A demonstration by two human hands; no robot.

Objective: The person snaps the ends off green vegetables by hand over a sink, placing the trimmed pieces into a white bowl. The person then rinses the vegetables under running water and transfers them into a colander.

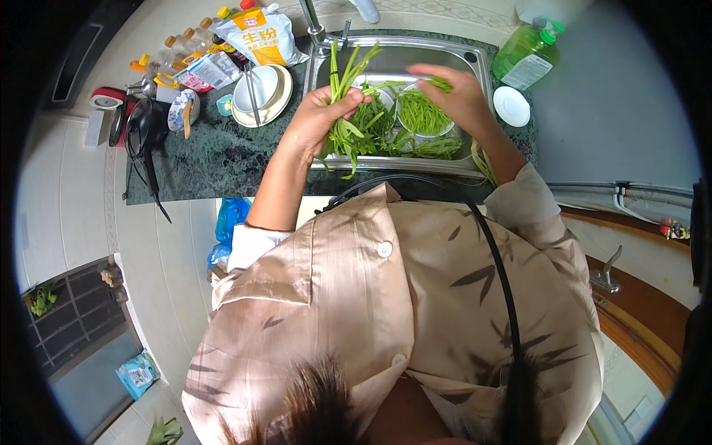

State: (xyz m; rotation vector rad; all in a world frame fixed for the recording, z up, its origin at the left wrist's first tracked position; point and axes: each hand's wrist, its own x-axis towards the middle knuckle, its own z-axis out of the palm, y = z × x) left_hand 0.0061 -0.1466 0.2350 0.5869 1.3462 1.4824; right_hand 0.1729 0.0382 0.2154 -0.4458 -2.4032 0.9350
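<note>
My left hand [328,117] is closed around a bunch of leafy green vegetable stems [346,75], over the left side of a stainless steel sink [397,51]. The stems point up past the thumb and leaves hang below the fist. My right hand [453,94], a little blurred, has short green stem pieces [439,83] at its fingers. Beneath it, a round white bowl or colander in the sink holds cut thin green stems [424,113]. Loose leafy greens [374,119] lie left of that, partly over another white container. More greens [439,148] lie along the sink's near side.
The faucet [318,33] rises behind the sink. Left on the green counter [222,161] stand stacked dishes with chopsticks [256,92], a starch bag [264,39], bottles, a patterned bowl [182,110] and a black appliance [146,130]. Right are a green pump bottle [525,58] and a white saucer [512,106].
</note>
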